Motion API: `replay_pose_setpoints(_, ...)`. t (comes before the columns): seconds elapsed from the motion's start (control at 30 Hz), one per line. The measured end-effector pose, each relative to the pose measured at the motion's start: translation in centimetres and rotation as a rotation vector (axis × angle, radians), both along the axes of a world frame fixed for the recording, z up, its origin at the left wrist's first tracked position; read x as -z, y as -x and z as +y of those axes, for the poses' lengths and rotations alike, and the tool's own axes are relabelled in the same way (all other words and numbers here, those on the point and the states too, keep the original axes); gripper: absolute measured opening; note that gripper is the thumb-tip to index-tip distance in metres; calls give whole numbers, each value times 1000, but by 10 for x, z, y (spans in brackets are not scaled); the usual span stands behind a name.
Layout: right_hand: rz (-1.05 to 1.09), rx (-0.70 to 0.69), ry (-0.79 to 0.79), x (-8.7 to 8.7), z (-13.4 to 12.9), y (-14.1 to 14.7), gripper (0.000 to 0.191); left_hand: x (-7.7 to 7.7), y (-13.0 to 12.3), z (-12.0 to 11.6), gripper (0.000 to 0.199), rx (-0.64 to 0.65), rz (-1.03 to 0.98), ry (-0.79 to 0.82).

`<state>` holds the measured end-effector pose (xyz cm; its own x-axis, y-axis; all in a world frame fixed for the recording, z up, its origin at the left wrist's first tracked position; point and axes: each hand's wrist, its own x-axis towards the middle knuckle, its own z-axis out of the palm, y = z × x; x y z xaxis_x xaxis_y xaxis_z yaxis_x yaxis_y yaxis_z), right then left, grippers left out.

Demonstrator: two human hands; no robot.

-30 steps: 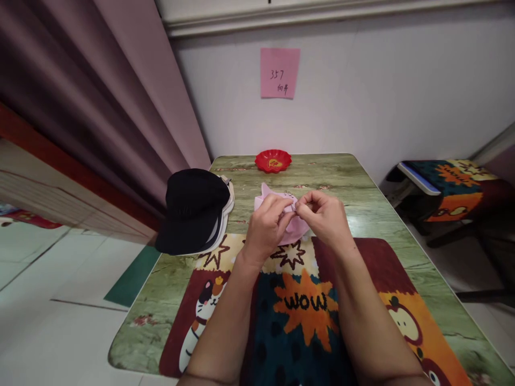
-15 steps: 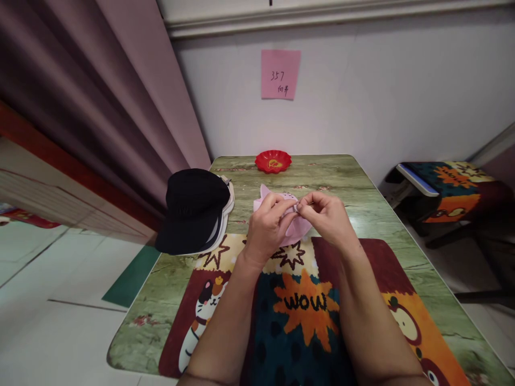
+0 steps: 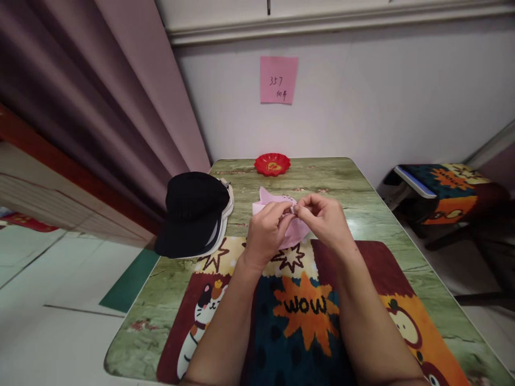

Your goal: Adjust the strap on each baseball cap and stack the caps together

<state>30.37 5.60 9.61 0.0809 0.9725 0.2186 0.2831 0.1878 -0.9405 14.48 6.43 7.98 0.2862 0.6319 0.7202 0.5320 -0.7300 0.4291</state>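
A pink fabric item (image 3: 298,231) with a pointed corner and small dark marks lies at the middle of the table, partly hidden behind my hands. My left hand (image 3: 266,228) is closed, thumb and fingers pinching a small whitish piece (image 3: 293,209) just above the pink fabric. From the other side my right hand (image 3: 322,214) pinches at the same small piece, its fingertips nearly touching those of my left hand. What exactly the piece is cannot be made out.
Stacked caps, a black one (image 3: 193,212) on top, sit at the table's left edge. A red scalloped dish (image 3: 272,164) stands at the back. A patterned mat (image 3: 298,332) lies under my forearms. Beyond the table's right edge is a stool (image 3: 454,187) with a patterned cover.
The whole view has shifted slightly, with the table sitting a little lower. My right fingertips have moved a little left and tilted over the small piece; both hands keep their pinch.
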Motion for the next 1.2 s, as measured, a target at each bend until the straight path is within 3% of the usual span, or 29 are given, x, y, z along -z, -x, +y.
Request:
replay_pose_setpoints(0.17,107,-58,29,4,2,-1,15,0,2,1,13,-14,7,12)
replay_pose_setpoints(0.67,-167,114,-9,6,3,6,9,4,-3,-1,19,-101,186,-26)
replay_pose_setpoints(0.9,-173,28,-4,5,2,-2,9,2,-3,-4,20,-107,205,-24)
replay_pose_setpoints(1.07,-68,-3,13,7,3,0,12,1,-3,-2,16,-31,-33,95)
replay_pose_setpoints(1.2,28,-35,55,9,4,5,13,0,-8,-2,17,30,-418,468)
